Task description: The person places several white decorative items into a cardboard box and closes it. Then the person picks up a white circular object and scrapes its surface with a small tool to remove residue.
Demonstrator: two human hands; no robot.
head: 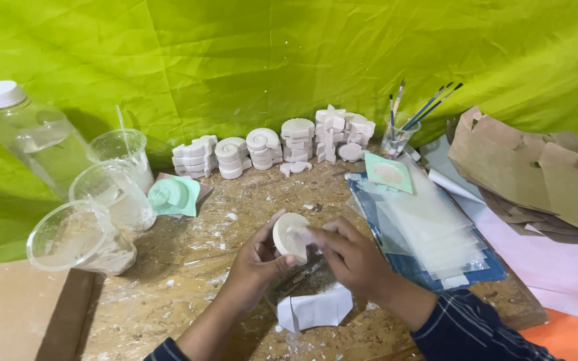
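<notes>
My left hand [257,257] grips a round white plaster cast [289,234] by its edge, tilted upright above the wooden board [182,267]. The fingers of my right hand [352,257] press on the cast's right face; a slight blur hides what they hold, if anything. Below both hands lies a folded white paper piece [316,309] with a dark tool partly hidden under my hands.
Rows of stacked white plaster casts [272,148] line the back. Green silicone moulds [174,196] [388,172] lie left and right. Plastic cups [81,237], a water bottle [31,134], a cup of brushes [397,134], clear sheets [429,224] and brown paper [536,174] surround the board.
</notes>
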